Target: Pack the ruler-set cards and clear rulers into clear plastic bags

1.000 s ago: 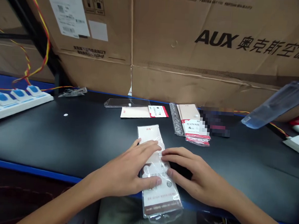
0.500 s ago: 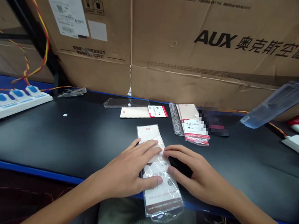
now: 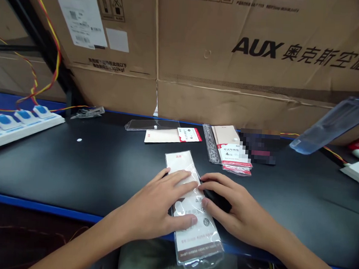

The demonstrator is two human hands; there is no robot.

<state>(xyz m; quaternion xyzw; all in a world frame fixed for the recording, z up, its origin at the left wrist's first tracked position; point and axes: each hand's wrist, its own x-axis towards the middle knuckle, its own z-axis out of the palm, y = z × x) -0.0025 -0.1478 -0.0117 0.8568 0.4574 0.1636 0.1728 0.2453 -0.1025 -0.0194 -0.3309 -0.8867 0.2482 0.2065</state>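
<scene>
Left hand (image 3: 151, 210); right hand (image 3: 238, 212); hiding packet (image 3: 198, 238)

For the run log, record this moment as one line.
left hand: flat on plastic-sleeved card | right hand: fingers at its edge

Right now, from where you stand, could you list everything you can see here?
Cardboard cartons: at least two, brown, behind the table, one printed AUX.
Work table: one, black with blue edging, across the view.
Power strip: one, white with blue switches, far left.
Wires: a few, red and yellow, upper left.
Clear plastic sleeve: one, transparent, at the table's far edge.
Cream card: one, with red-and-white label, beside that sleeve.
Card stack: one, cream and red, right of that card.
Blue plastic sleeve: one, pale blue, raised at right.
Plastic-wrapped card: one, cream, under the hands.
Left hand: one, flat on the wrapped card.
Right hand: one, on its right edge.
</scene>
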